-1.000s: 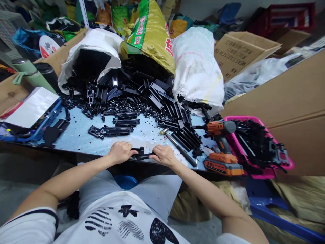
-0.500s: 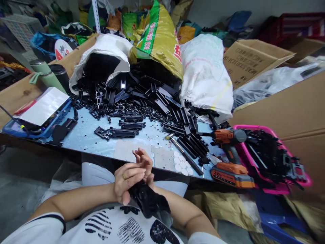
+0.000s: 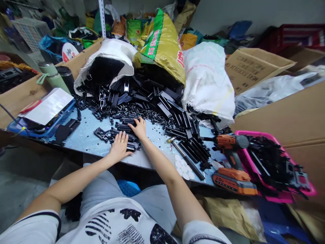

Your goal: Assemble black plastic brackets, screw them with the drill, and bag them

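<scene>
My left hand [image 3: 119, 146] lies flat, fingers spread, on a short stack of long black plastic parts [image 3: 127, 137] on the pale blue table [image 3: 83, 140]. My right hand [image 3: 138, 128] reaches a little farther in, fingers stretched over the far end of the same stack. Behind them a big heap of black plastic strips [image 3: 149, 98] spills from a white sack [image 3: 109, 57] and a yellow sack [image 3: 162, 44]. Neither hand grips anything that I can see.
An orange cordless drill [image 3: 231, 159] lies at the right table edge beside a pink tray [image 3: 276, 162] full of black parts. A metal rod [image 3: 185, 157] and white round stickers [image 3: 181, 167] lie near the front. A blue tray with a white sheet [image 3: 48, 106] sits left; cardboard boxes stand right.
The hands held a black part at the table edge, then drew a black piece down to the lap. Now both hands are back on the table, resting on the stack.
</scene>
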The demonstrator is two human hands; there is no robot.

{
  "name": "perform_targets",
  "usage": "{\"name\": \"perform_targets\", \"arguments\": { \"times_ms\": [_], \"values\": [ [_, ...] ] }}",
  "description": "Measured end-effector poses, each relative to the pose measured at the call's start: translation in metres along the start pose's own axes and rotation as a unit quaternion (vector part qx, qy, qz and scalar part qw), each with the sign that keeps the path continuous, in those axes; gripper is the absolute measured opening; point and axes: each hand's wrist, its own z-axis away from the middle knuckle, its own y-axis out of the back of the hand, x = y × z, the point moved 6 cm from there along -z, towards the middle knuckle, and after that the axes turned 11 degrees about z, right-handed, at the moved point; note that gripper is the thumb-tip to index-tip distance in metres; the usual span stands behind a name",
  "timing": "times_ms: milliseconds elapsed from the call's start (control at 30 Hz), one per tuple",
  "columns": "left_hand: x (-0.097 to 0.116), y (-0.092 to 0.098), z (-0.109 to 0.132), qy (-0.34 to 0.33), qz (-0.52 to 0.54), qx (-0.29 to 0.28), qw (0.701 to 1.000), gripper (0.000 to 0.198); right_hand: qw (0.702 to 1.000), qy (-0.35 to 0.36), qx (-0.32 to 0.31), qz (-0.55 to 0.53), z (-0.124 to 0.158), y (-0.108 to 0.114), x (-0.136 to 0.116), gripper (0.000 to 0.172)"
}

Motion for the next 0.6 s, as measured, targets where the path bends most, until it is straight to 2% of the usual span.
{"name": "perform_targets", "arguments": {
  "times_ms": [67, 167, 300, 367, 433, 500, 567, 600],
  "values": [
    [-0.016, 0.001, 0.001, 0.013, 0.004, -0.017, 1.0, 0.094, 0.999, -0.041, 0.021, -0.015, 0.002, -0.007, -0.006, 0.053],
    [-0.034, 0.004, -0.004, -0.03, 0.013, -0.042, 0.999, 0.084, 0.997, -0.064, 0.032, -0.034, -0.001, -0.01, -0.015, 0.047],
    [-0.036, 0.009, -0.01, -0.042, 0.01, -0.039, 0.998, 0.077, 0.996, -0.072, 0.027, -0.033, -0.007, -0.007, -0.023, 0.049],
    [-0.032, 0.015, -0.006, -0.049, 0.021, -0.024, 0.998, 0.073, 0.998, -0.049, 0.042, -0.019, -0.011, 0.002, -0.02, 0.054],
    [-0.042, 0.027, 0.002, -0.026, 0.04, 0.016, 0.999, 0.06, 0.998, -0.012, 0.066, 0.009, -0.018, 0.019, -0.005, 0.054],
    [-0.073, 0.046, 0.011, 0.062, 0.056, 0.083, 0.993, 0.048, 0.995, -0.005, 0.083, 0.053, -0.028, 0.041, 0.026, 0.049],
    [-0.113, 0.064, 0.022, 0.175, 0.056, 0.142, 0.973, 0.043, 0.99, -0.053, 0.081, 0.105, -0.036, 0.063, 0.069, 0.048],
    [-0.129, 0.069, 0.027, 0.212, 0.054, 0.146, 0.965, 0.04, 0.984, -0.088, 0.077, 0.133, -0.038, 0.073, 0.091, 0.048]
  ]
}}
